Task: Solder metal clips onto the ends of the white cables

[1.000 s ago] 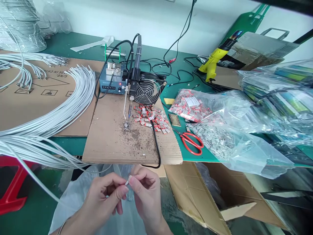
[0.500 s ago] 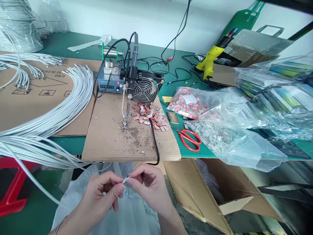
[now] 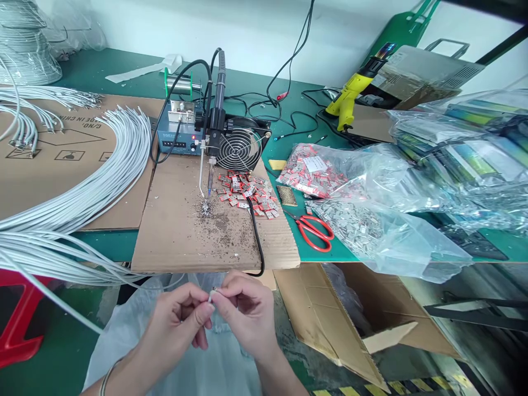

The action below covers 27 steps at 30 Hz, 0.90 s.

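Note:
In front of the cardboard's near edge, my left hand [image 3: 175,324] pinches a white cable [image 3: 212,295] close to its end. My right hand [image 3: 247,311] is closed on the tip of the same cable, thumb against forefinger. The two hands almost touch, and only a short piece of cable shows between the fingertips. What the tip looks like is mostly covered by the right fingers. Beyond the hands, a soldering iron [image 3: 211,176] stands in a holder, its point over a heap of solder bits [image 3: 205,208] on the cardboard [image 3: 173,242].
Small red-and-silver parts [image 3: 264,198] lie right of the iron, before a fan [image 3: 239,151]. Red-handled scissors [image 3: 315,234] and bags of metal parts [image 3: 355,225] are farther right. White cables [image 3: 124,170] bend across the left side. An open carton [image 3: 322,319] stands below the table's edge.
My right fingers have closed in over the cable's tip, so less of it shows and the dark wire ends are hidden. The whole view has shifted slightly.

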Tool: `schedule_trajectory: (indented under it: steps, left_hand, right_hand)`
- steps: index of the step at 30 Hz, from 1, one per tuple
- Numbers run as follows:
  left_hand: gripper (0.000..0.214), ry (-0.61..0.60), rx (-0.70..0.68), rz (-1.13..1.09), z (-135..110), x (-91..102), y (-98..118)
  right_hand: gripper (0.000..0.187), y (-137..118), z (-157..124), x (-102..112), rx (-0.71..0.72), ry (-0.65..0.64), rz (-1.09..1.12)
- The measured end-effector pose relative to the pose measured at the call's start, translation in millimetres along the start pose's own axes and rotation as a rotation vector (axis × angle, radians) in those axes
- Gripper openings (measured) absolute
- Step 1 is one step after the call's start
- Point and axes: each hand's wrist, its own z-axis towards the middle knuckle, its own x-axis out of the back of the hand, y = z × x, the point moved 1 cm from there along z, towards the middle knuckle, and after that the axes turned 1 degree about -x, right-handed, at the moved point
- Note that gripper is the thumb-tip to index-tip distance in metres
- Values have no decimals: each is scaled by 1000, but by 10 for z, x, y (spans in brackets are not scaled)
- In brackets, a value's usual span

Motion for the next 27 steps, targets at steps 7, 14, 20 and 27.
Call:
schedule_trajectory:
  steps: [7, 14, 20, 27]
  left_hand:
    - [39, -45, 76, -149, -3, 28, -29]
    - [28, 246, -13, 0, -66, 326, 346]
    - [11, 325, -169, 184, 69, 491, 665]
    - [20, 177, -36, 418, 381, 569, 935]
  right_hand:
    - [16, -56, -46, -101, 374, 113, -251]
    - [22, -230, 490, 617, 324, -48, -691]
    - [11, -194, 1257, 1065, 130, -163, -1062]
    - [8, -165, 1525, 1120, 109, -407, -1110]
